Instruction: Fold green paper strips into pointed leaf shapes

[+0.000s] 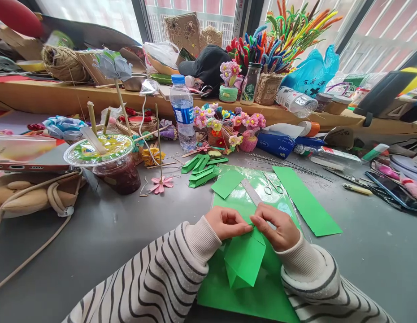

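While my left hand (227, 223) pinches the far end of the folded green paper (246, 258) between thumb and fingers, my right hand (279, 226) nips that end just beside it. It sits over a green sheet (213, 296) on the counter (154, 215), nearer me than the scissors (269, 189).

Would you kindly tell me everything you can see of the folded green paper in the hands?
The folded green paper is bright green, looks matte, and is creased into a longish shape with pointed flaps at its near end. The left hand and right hand pinch its far end above a glossy green sheet.
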`<state>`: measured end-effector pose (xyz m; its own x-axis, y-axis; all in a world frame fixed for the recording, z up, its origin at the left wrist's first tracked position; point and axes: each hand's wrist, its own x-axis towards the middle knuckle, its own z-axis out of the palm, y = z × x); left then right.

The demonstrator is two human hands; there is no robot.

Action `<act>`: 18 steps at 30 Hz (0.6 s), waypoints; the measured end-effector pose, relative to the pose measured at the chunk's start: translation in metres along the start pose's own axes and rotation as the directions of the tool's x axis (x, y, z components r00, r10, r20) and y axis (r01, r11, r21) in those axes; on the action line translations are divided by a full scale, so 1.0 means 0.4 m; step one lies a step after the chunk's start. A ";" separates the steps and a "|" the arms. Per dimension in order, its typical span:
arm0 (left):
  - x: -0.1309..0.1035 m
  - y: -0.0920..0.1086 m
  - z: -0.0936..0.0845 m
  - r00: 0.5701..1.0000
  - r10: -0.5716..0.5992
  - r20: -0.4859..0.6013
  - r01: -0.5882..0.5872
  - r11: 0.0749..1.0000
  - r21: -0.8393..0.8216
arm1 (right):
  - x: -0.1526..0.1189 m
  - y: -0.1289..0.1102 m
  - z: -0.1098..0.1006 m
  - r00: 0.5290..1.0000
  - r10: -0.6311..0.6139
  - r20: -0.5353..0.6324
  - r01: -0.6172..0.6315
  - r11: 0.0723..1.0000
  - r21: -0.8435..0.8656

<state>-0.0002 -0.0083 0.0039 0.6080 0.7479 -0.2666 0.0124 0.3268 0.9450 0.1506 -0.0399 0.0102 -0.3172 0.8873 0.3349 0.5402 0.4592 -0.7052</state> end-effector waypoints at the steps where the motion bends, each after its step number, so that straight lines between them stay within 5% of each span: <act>1: 0.000 -0.001 0.000 1.000 -0.001 -0.002 0.001 1.000 0.014 | -0.001 -0.002 -0.001 1.000 0.005 0.004 -0.005 1.000 -0.004; 18: -0.011 0.030 -0.001 0.998 -0.038 -0.052 0.041 0.998 0.048 | 0.006 -0.003 -0.001 0.992 0.125 -0.016 -0.120 0.977 0.175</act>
<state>-0.0031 -0.0075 0.0165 0.5648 0.7640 -0.3121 0.0754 0.3288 0.9414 0.1497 -0.0383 0.0122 -0.2344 0.9383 0.2543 0.4295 0.3347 -0.8388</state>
